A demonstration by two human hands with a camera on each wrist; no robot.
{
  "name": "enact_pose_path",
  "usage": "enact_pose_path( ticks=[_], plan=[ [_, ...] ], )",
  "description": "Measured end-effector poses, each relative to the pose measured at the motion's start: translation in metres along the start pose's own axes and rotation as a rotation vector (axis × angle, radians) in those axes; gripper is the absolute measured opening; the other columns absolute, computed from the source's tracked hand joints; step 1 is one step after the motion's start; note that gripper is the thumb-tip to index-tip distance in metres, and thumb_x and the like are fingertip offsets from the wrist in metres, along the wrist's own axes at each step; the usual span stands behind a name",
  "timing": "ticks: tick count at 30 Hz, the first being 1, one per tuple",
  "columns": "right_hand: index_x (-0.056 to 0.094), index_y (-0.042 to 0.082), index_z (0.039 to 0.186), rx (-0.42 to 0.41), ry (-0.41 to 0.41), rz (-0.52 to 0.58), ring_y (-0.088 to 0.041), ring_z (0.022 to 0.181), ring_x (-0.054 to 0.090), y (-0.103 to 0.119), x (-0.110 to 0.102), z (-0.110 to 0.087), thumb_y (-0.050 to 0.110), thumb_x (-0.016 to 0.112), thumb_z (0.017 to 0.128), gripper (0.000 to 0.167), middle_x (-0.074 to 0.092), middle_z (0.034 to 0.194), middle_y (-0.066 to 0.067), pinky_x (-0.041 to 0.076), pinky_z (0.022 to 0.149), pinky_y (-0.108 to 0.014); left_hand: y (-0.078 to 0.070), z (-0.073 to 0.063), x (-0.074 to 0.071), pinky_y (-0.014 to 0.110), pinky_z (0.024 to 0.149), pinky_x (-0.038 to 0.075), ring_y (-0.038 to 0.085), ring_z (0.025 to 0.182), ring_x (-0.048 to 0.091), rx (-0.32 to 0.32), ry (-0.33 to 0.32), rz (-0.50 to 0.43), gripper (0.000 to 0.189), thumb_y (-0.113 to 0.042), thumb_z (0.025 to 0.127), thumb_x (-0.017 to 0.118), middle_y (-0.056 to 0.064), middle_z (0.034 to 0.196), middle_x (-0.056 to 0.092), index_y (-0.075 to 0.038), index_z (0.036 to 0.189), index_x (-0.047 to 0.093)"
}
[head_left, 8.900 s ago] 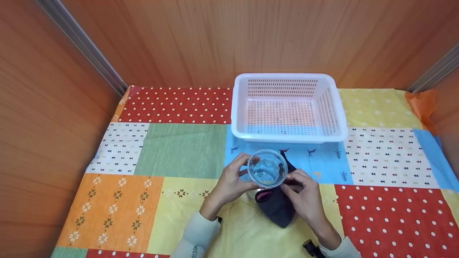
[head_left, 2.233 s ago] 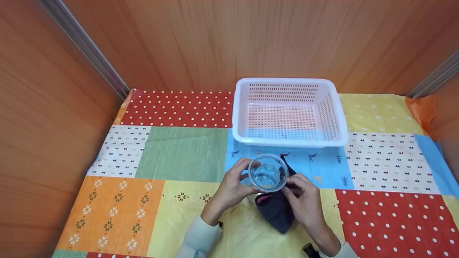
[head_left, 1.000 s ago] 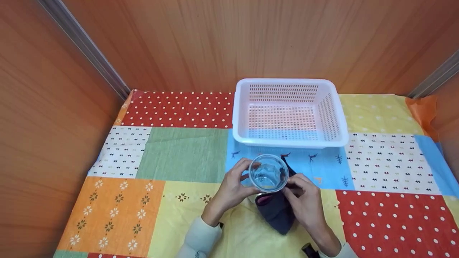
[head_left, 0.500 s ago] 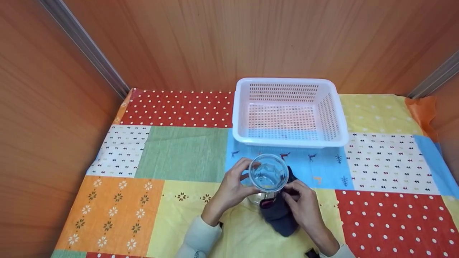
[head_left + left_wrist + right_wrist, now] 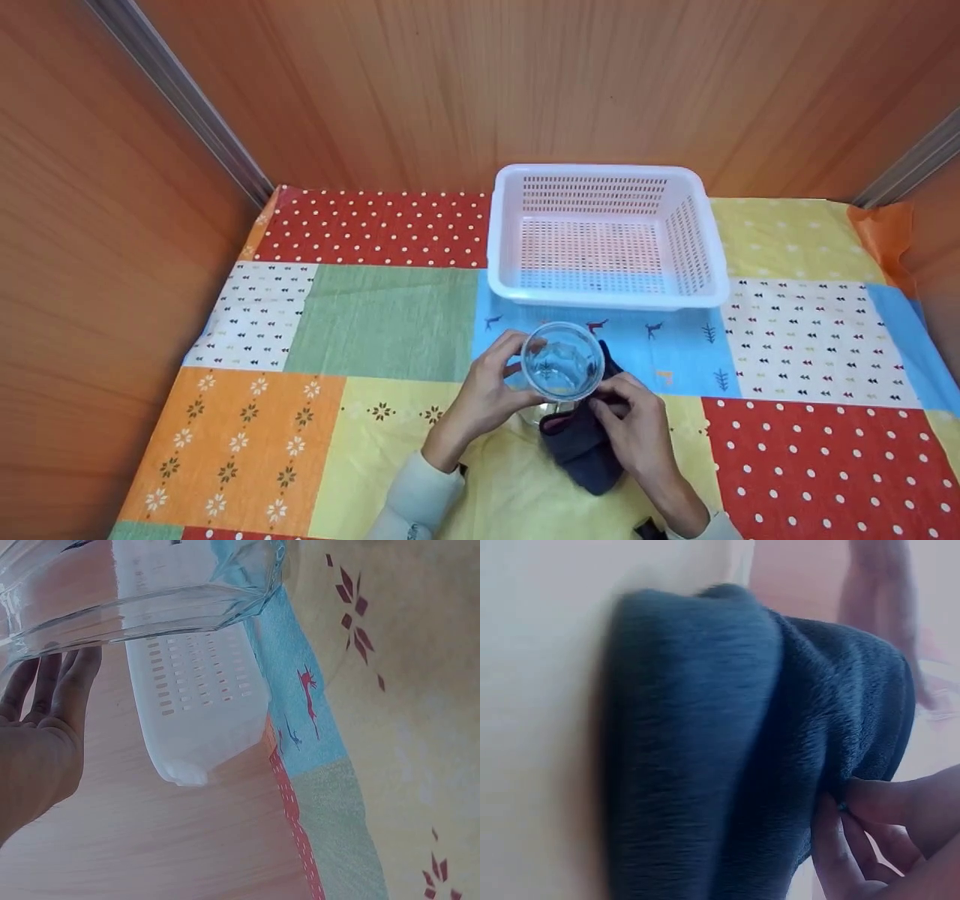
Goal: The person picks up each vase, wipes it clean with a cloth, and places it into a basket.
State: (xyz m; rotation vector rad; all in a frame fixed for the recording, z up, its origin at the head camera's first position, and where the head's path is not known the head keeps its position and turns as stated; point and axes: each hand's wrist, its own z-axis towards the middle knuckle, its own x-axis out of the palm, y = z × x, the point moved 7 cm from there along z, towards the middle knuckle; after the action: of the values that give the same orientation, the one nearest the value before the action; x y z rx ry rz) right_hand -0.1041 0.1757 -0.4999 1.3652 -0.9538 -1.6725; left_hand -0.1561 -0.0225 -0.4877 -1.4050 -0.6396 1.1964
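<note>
A clear drinking glass [image 5: 561, 361] with faceted sides stands up before me, its round rim facing the head camera. My left hand [image 5: 486, 386] grips it from the left, thumb in front and fingers round the far side. In the left wrist view the faceted wall of the glass [image 5: 172, 611] crosses the top. On the right, my right hand [image 5: 636, 427] pinches a dark grey, plush cloth [image 5: 586, 457] against the glass's side. The cloth hangs in folds, with a pinkish patch at its upper left. The right wrist view shows thumb and fingers bunching the cloth [image 5: 705, 742].
A white plastic basket [image 5: 607, 300] with slotted walls stands just behind the glass. Patchwork cloth [image 5: 390, 322] covers the table. Wooden panels [image 5: 420, 90] close off the back and both sides. An orange flap [image 5: 885, 240] hangs at the right rear corner.
Over the last second the cloth shifts slightly right and its lower part bunches into folds. My right hand moves slightly left and down. The left hand and the glass keep their place.
</note>
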Motion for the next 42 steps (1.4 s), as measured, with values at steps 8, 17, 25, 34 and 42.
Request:
enact_pose_path(
  ticks=[8, 17, 25, 34, 42],
  plan=[
    [0.077, 0.003, 0.092, -0.111, -0.075, 0.044, -0.007, 0.092, 0.068, 0.029, -0.008, 0.003, -0.018, 0.077, 0.084, 0.023, 0.068, 0.093, -0.005, 0.060, 0.079, -0.015, 0.000, 0.001, 0.000, 0.037, 0.104, 0.057, 0.024, 0.125, 0.060, 0.002, 0.003, 0.000, 0.058, -0.012, 0.082, 0.093, 0.013, 0.131, 0.062, -0.011, 0.133, 0.066],
    [0.076, 0.002, 0.095, -0.080, -0.018, -0.030, -0.006, 0.092, 0.068, 0.000, -0.001, 0.000, -0.018, 0.076, 0.085, 0.023, 0.070, 0.096, -0.009, 0.061, 0.076, -0.016, 0.000, 0.002, 0.001, 0.039, 0.105, 0.056, 0.025, 0.126, 0.060, -0.006, 0.007, 0.004, 0.058, -0.013, 0.082, 0.093, 0.015, 0.132, 0.062, -0.011, 0.134, 0.065],
    [0.076, 0.000, 0.097, 0.027, 0.083, -0.147, -0.024, 0.089, 0.072, -0.023, 0.005, 0.001, -0.016, 0.075, 0.086, 0.020, 0.071, 0.098, -0.007, 0.063, 0.072, -0.028, -0.001, 0.002, 0.001, 0.041, 0.104, 0.057, 0.025, 0.124, 0.061, 0.018, -0.010, -0.004, 0.057, -0.014, 0.081, 0.094, 0.013, 0.129, 0.063, -0.010, 0.131, 0.066],
    [0.075, 0.002, 0.094, 0.058, 0.135, -0.250, -0.025, 0.088, 0.071, -0.027, 0.008, 0.005, -0.016, 0.071, 0.085, 0.020, 0.069, 0.093, -0.006, 0.063, 0.071, -0.034, -0.001, 0.001, 0.002, 0.041, 0.106, 0.056, 0.023, 0.125, 0.060, 0.003, -0.001, -0.010, 0.056, -0.015, 0.083, 0.092, 0.014, 0.130, 0.062, -0.012, 0.132, 0.065],
    [0.076, 0.004, 0.095, 0.092, 0.129, -0.252, -0.024, 0.089, 0.072, -0.027, 0.009, 0.004, -0.014, 0.071, 0.087, 0.020, 0.071, 0.096, -0.005, 0.064, 0.074, -0.038, -0.001, 0.000, 0.001, 0.040, 0.106, 0.056, 0.022, 0.125, 0.060, -0.006, -0.002, -0.012, 0.057, -0.012, 0.083, 0.092, 0.005, 0.129, 0.062, -0.009, 0.133, 0.065]
  ],
)
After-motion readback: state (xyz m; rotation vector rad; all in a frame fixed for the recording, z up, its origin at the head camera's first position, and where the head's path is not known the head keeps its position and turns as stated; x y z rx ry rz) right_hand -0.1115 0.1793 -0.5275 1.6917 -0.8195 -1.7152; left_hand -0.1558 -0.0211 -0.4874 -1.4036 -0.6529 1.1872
